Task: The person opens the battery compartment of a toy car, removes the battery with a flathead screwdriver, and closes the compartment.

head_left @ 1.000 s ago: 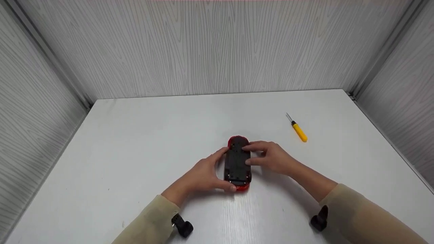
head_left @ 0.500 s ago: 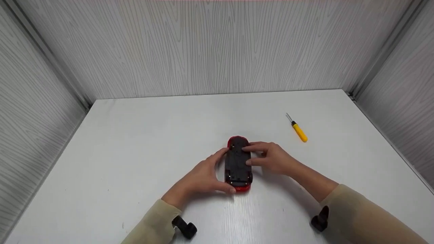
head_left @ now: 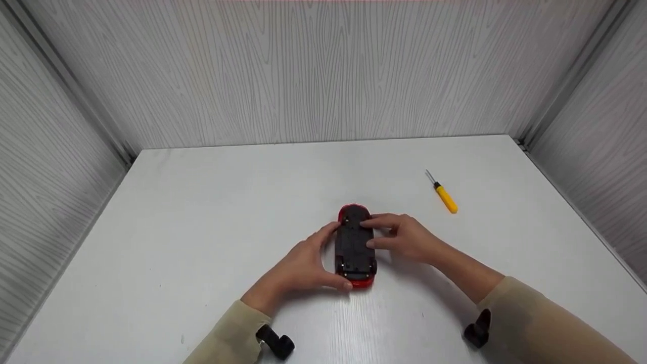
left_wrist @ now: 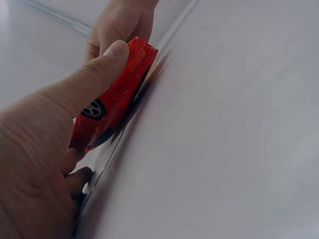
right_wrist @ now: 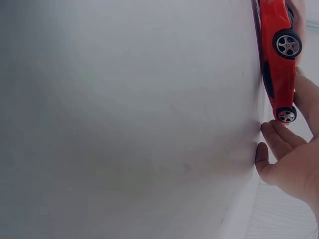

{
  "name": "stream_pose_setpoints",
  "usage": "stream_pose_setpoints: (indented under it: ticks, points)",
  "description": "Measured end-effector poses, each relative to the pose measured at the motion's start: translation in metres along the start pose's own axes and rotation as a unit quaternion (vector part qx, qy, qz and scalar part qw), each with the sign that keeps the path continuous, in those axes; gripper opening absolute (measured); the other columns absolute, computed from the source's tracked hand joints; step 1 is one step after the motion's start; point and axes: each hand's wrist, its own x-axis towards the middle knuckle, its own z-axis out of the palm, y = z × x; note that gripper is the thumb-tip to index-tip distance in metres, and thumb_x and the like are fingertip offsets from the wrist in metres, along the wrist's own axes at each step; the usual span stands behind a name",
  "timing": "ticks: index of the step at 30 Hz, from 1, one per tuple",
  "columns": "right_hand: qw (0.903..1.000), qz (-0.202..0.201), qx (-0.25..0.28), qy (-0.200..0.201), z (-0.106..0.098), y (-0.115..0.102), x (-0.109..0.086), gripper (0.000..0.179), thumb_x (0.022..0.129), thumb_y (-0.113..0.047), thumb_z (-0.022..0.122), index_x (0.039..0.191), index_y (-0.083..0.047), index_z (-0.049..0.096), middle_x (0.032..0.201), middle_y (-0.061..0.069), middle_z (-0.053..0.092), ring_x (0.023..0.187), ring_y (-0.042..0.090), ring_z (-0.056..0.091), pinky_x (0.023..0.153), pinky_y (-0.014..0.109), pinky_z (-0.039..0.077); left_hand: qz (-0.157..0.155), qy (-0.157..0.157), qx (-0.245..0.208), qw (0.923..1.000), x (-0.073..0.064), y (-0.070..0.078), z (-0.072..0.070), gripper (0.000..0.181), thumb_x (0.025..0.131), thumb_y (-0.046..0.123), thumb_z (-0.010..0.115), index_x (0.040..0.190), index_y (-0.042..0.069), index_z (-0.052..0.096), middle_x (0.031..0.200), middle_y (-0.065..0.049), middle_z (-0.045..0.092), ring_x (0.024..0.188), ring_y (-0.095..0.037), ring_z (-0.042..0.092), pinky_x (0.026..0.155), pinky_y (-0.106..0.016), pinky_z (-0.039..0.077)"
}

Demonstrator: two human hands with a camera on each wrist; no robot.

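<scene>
A red toy car [head_left: 356, 242] lies upside down on the white table, its black underside up and its wheels showing. My left hand [head_left: 301, 268] holds it from the left, thumb across the near end and fingers along the far left side. In the left wrist view the left thumb [left_wrist: 94, 72] lies against the red body beside a wheel. From the right, my right hand [head_left: 407, 236] touches the black underside with thumb and fingertip. Its other fingers [right_wrist: 276, 137] extend beside the car's end near the tabletop in the right wrist view.
A screwdriver [head_left: 445, 197] with a yellow handle lies on the table, farther back and to the right of the car. Grey wood-grain panels [head_left: 323, 71] stand behind the table and at both sides.
The hands and the toy car stay almost in place. The car's near end shifts very slightly toward me, and the left forearm moves a little to the right.
</scene>
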Motion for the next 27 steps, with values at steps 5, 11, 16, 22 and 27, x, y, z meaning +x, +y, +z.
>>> stream_pose_setpoints:
  ticks: [5, 11, 16, 22, 27]
  points:
    - [0.9999, 0.000, 0.012, -0.003, 0.0007, 0.0019, 0.0002, 0.044, 0.096, -0.028, 0.081, 0.139, -0.027, 0.073, 0.152, 0.003, 0.060, 0.143, 0.029, 0.051, 0.113, 0.054, 0.044, 0.009, 0.005, 0.010, 0.9999, 0.0012, -0.0006, 0.0005, 0.131, 0.063, 0.061, 0.098, 0.169, 0.027, 0.029, 0.167, 0.001, 0.041, 0.152, -0.017, 0.037, 0.123, -0.044, 0.033]
    - [0.9999, -0.003, 0.015, -0.005, 0.0011, 0.0038, 0.0013, 0.042, 0.097, -0.026, 0.081, 0.138, -0.027, 0.073, 0.150, 0.003, 0.061, 0.143, 0.031, 0.051, 0.114, 0.055, 0.044, -0.001, 0.007, 0.010, 0.9999, 0.0019, -0.0014, 0.0011, 0.129, 0.063, 0.061, 0.098, 0.168, 0.027, 0.031, 0.165, 0.001, 0.042, 0.152, -0.018, 0.038, 0.123, -0.046, 0.033]
    - [0.9998, -0.007, 0.016, -0.007, 0.0011, 0.0034, 0.0025, 0.041, 0.097, -0.026, 0.081, 0.137, -0.027, 0.073, 0.149, 0.003, 0.062, 0.140, 0.030, 0.053, 0.111, 0.054, 0.044, -0.012, 0.008, 0.012, 0.9998, 0.0016, 0.0002, 0.0006, 0.129, 0.061, 0.062, 0.098, 0.167, 0.030, 0.032, 0.164, 0.002, 0.043, 0.150, -0.017, 0.039, 0.123, -0.044, 0.034]
    - [0.9999, -0.004, 0.013, -0.008, 0.0003, 0.0023, 0.0028, 0.040, 0.097, -0.025, 0.081, 0.136, -0.027, 0.074, 0.149, 0.002, 0.062, 0.138, 0.028, 0.054, 0.109, 0.053, 0.045, -0.016, 0.012, 0.015, 0.9997, 0.0025, 0.0021, 0.0015, 0.128, 0.060, 0.063, 0.098, 0.166, 0.032, 0.033, 0.162, 0.002, 0.045, 0.148, -0.018, 0.041, 0.122, -0.045, 0.035]
    - [0.9999, -0.010, 0.006, -0.010, 0.0013, 0.0019, 0.0034, 0.039, 0.097, -0.023, 0.081, 0.135, -0.027, 0.074, 0.148, 0.002, 0.062, 0.138, 0.028, 0.054, 0.108, 0.052, 0.045, -0.021, 0.012, 0.019, 0.9995, 0.0017, 0.0008, 0.0025, 0.128, 0.061, 0.064, 0.097, 0.166, 0.031, 0.033, 0.162, 0.003, 0.045, 0.149, -0.019, 0.041, 0.122, -0.046, 0.035]
